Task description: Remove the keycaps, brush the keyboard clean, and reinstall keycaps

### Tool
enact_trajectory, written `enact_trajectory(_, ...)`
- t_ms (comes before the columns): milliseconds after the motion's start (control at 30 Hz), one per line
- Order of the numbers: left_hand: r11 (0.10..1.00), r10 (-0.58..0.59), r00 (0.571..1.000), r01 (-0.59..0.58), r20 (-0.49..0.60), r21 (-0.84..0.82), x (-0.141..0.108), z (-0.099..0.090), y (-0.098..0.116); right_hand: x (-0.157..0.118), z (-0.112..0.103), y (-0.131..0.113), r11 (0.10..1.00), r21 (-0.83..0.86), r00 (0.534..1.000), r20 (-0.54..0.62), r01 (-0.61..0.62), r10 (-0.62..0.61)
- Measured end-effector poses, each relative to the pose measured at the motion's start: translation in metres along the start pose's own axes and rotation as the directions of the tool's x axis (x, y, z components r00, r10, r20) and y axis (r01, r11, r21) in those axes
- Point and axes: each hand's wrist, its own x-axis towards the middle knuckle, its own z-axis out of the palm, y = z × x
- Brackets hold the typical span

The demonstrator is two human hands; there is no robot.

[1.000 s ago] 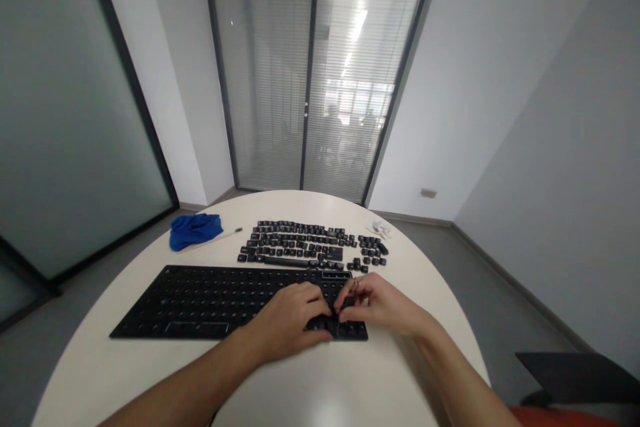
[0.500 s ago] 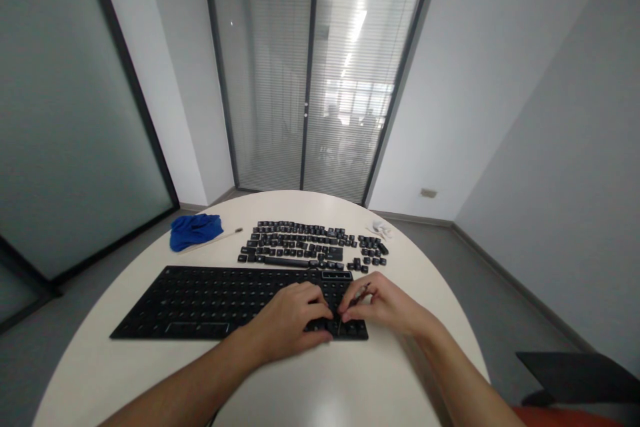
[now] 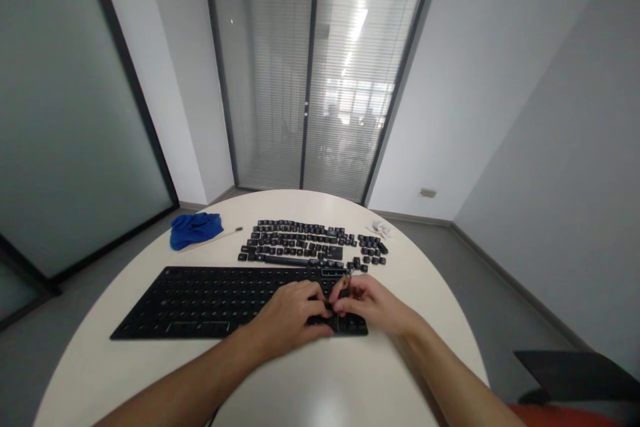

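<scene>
A black keyboard base (image 3: 210, 300) with its keycaps off lies near the front of the round white table. My left hand (image 3: 295, 313) rests on its right part, fingers apart and thumb along the front edge. Over the number pad area, my right hand (image 3: 370, 303) pinches a thin tool that looks like tweezers, close to the left fingertips. What the tool's tip touches is too small to tell. Behind the base, rows of loose black keycaps (image 3: 300, 240) are laid out, with a smaller group (image 3: 373, 250) at their right.
A blue cloth (image 3: 196, 230) and a thin brush (image 3: 220, 236) lie at the table's back left. Crumpled white tissue (image 3: 380, 228) is at the back right. The curved edge of the table (image 3: 450, 300) runs beyond my right arm. A dark chair part (image 3: 575, 373) shows at the lower right.
My right hand has shifted slightly left, toward my left fingertips, and the thin tool in it now stands more upright. My left hand has barely moved.
</scene>
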Motion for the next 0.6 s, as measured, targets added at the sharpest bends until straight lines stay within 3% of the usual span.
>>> enact_trajectory(167,1.000,0.000,1.000,0.000,-0.005,-0.004,0.000,0.001,0.000,0.007,-0.003,0.009,0.994,-0.032,0.994,0.019,0.107,-0.106)
enact_trajectory(367,1.000,0.000,1.000,0.001,0.002,-0.024,0.000,-0.001,0.000,0.003,-0.006,0.015,0.991,0.133,0.997,0.081,-0.029,0.019)
enact_trajectory(600,0.997,0.005,1.000,-0.006,-0.020,-0.070,0.000,0.001,-0.001,0.011,-0.003,0.026,0.971,0.238,0.998,-0.067,0.015,0.001)
